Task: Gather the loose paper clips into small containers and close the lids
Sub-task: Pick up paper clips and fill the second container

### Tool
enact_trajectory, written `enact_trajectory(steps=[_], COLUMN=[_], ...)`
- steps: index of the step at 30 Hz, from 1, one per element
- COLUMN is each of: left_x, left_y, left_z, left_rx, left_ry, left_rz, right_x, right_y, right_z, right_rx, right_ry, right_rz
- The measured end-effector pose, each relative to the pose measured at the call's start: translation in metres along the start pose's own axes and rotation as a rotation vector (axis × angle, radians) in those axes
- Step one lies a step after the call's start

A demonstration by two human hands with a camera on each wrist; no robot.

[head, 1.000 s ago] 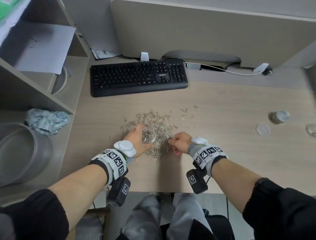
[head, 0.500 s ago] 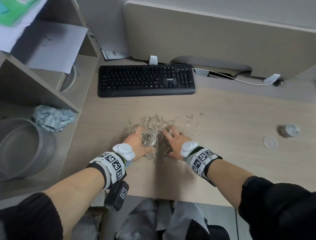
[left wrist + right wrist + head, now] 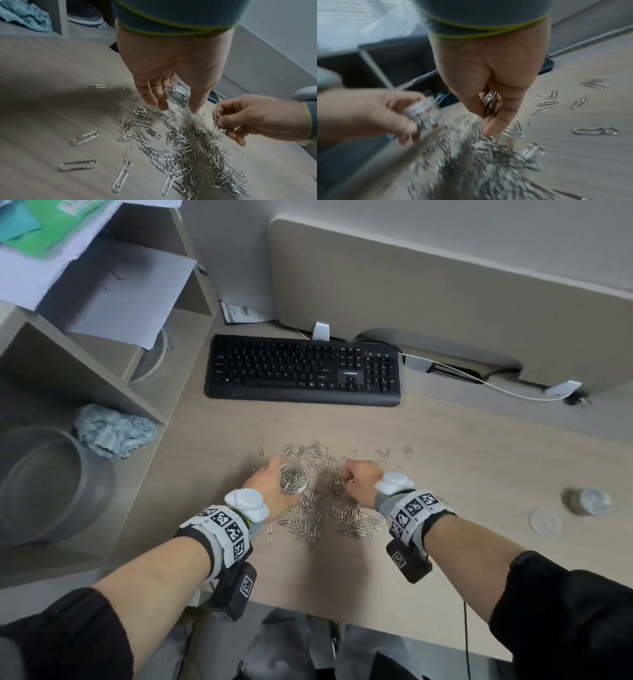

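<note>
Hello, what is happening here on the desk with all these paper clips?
A person is collecting loose paper clips from a pile on the desk. The left hand holds a small clear container, open and already well filled with clips. The right hand pinches a small bunch of clips just beside it. Many clips are not yet collected. To the right stand another small container and a round lid lying flat.

black keyboard (image 3: 303, 370) | crumpled blue cloth (image 3: 113, 430) | grey round tub (image 3: 44, 484)
</note>
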State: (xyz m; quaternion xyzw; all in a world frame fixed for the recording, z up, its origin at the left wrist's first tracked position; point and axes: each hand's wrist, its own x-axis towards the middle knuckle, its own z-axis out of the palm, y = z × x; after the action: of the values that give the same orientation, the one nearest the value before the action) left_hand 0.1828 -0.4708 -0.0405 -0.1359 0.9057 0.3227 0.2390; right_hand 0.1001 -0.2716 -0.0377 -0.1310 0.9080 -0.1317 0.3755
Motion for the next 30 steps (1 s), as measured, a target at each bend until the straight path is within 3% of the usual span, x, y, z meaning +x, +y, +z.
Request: enact_trajectory(steps=[4, 8, 19, 27, 30], left_x=[0.003, 0.009, 0.013, 0.012, 0.013], left_y=[0.014, 0.038, 0.074, 0.079, 0.084], left_z=[0.009, 0.02, 0.033, 0.039, 0.041], left_rx=[0.006, 0.013, -0.083, -0.112, -0.102], left_ry=[0.007, 0.028, 0.1, 0.129, 0.132], left_rz=[0.016, 0.022, 0.04, 0.029, 0.024], right_x=[-0.006, -0.015, -0.028, -0.036, -0.03], right_y=[-0.002, -0.016, -0.018, -0.007, 0.008], right_z=[-0.017, -0.039, -0.062, -0.069, -0.072], right_rx=[0.388, 0.486, 0.094, 0.119, 0.222], right_ry=[0.037, 0.026, 0.026, 0.046, 0.08], right_rz=[-0.003, -0.113, -0.346, -0.395, -0.342])
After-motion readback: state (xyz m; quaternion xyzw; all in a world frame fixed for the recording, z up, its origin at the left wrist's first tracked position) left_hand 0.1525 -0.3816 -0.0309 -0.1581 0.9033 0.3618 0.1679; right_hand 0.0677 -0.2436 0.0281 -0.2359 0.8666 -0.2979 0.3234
